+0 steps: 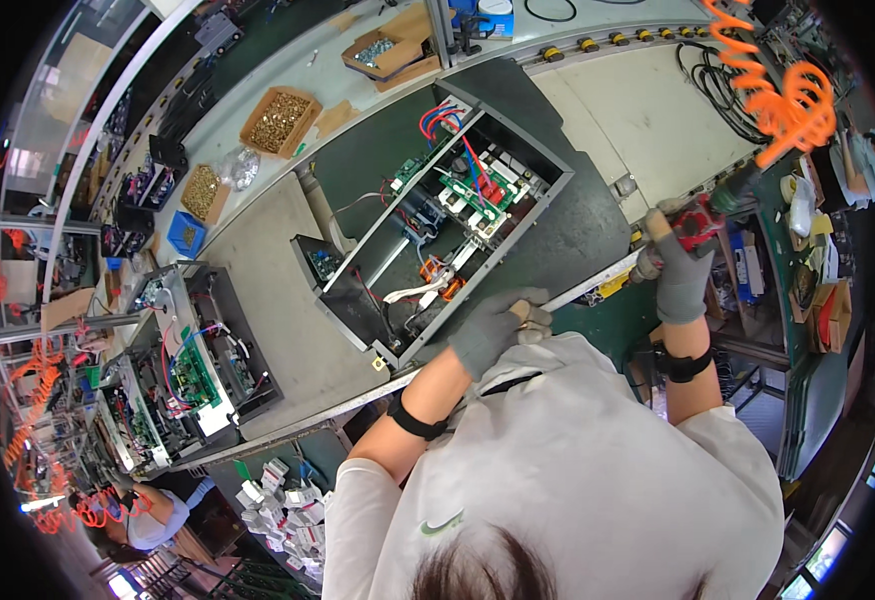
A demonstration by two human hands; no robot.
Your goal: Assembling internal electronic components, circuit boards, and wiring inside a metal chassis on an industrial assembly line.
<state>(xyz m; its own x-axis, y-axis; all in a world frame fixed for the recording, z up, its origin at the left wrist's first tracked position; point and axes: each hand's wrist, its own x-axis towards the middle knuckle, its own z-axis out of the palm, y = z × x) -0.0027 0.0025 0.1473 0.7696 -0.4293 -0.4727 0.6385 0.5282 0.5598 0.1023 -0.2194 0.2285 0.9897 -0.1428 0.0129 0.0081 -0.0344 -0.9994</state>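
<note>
My right hand (682,280), in a grey glove, is wrapped round a red power driver (698,226) off the bench's right front edge. My left hand (498,328), also gloved, has its fingers curled together near the front side of an open metal chassis (478,262); whatever they hold, if anything, is too small to make out. The chassis lies at a slant on a dark mat (583,220). Inside it are a green circuit board (478,195), red and blue wires (473,165), white cables and orange-wound parts (443,283).
An orange coiled hose (788,110) hangs at the upper right, near the driver. Boxes of small brass-coloured parts (280,122) and a blue bin (187,234) stand beyond the chassis. More open chassis (198,360) sit left. Another person (153,515) is at the lower left.
</note>
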